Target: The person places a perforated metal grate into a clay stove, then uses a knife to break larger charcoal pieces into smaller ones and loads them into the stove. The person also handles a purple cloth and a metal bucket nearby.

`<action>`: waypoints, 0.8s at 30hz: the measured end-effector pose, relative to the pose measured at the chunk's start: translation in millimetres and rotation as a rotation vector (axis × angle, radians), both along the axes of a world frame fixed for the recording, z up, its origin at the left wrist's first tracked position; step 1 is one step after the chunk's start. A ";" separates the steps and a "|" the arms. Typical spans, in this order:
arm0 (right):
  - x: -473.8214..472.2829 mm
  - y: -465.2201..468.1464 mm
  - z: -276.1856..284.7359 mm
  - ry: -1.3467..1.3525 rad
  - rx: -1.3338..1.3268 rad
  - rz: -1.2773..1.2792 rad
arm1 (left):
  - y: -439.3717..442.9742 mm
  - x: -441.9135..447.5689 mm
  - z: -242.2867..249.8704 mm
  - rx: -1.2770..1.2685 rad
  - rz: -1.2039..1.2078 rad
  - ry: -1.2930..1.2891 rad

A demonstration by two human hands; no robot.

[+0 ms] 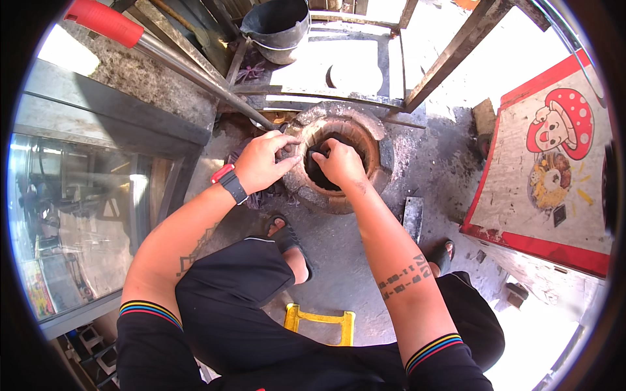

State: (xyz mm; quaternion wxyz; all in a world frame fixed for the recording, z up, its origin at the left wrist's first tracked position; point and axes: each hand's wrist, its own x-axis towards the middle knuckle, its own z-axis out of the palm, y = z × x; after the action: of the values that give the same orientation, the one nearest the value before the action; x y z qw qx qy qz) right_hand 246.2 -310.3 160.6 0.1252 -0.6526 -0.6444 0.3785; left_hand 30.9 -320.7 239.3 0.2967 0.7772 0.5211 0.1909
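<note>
A round clay stove (377,146) with a thick, worn rim stands on the floor before me; its inside is dark. My left hand (266,161) is at the stove's left rim, fingers apart and nothing clearly held. Over the opening, my right hand (341,161) pinches a black lump (317,147) that looks like charcoal, between thumb and index finger. The lump's lower part merges with the dark inside. A metal pole (195,80) with a red grip (105,22) slants down to the stove's upper left edge.
Beyond the stove are a wooden frame (337,93) and a black bucket (276,36). A glass-fronted cabinet (93,205) stands left, a printed red-and-white panel (508,146) right. A flat metal piece (413,217) lies near my right foot; a yellow stool (320,318) is below me.
</note>
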 end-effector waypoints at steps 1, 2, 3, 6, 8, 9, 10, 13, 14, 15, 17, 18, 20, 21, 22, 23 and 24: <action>2.9 -0.8 -0.2 0.035 -0.022 0.006 | 2.1 0.9 -1.2 0.012 -0.009 0.027; 1.3 -3.0 -2.1 0.034 0.046 0.021 | 2.9 2.2 -2.3 0.024 -0.019 0.053; -0.5 -5.1 -1.7 0.028 0.116 0.031 | 2.9 5.3 -2.9 0.014 -0.019 0.043; 1.9 -6.3 4.4 -0.004 0.159 0.082 | 0.7 11.8 0.5 -0.025 -0.044 0.059; 11.2 -4.5 14.6 0.002 0.162 0.104 | 2.2 13.3 -8.9 0.121 -0.150 0.093; 17.6 -2.2 25.3 0.026 0.173 0.118 | 3.1 14.5 -12.4 0.192 -0.204 0.112; 29.0 -1.0 32.1 0.041 0.180 0.124 | 2.6 23.8 -9.9 0.198 -0.262 0.194; 80.1 -10.5 69.9 0.305 0.335 -0.100 | -2.6 27.1 -9.1 0.259 -0.310 0.359; 106.5 -16.8 71.8 0.367 0.331 -0.284 | -6.2 29.6 -5.7 0.240 -0.268 0.351; 139.1 -22.8 58.8 0.391 0.384 -0.427 | -10.0 34.1 -0.7 0.301 -0.252 0.288; 202.2 -48.3 -1.7 0.127 0.499 -0.647 | -12.9 54.1 15.7 0.286 -0.306 0.190; 221.5 -71.2 -39.1 -0.003 0.349 -0.667 | -14.1 65.9 23.7 0.226 -0.360 0.197; 224.7 -132.0 -102.2 -0.185 -0.013 -0.181 | -18.1 79.9 37.6 0.101 -0.450 0.237; 218.9 -161.5 -121.0 -0.246 -0.053 0.064 | -20.8 77.5 42.3 0.122 -0.465 0.258; 212.3 -180.3 -135.6 -0.363 -0.130 0.105 | -21.5 72.4 47.2 0.147 -0.483 0.275; 204.8 -195.2 -146.1 -0.346 -0.106 0.020 | -23.9 65.5 49.5 0.166 -0.502 0.289; 195.8 -207.3 -154.2 -0.329 -0.083 -0.068 | -27.4 55.7 54.7 0.153 -0.487 0.324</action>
State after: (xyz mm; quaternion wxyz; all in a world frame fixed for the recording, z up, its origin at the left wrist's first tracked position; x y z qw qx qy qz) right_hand 441.9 -517.6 6.4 0.0038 -0.7318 -0.6175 0.2885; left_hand 86.6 -348.1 294.0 0.1876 0.9196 0.3442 0.0265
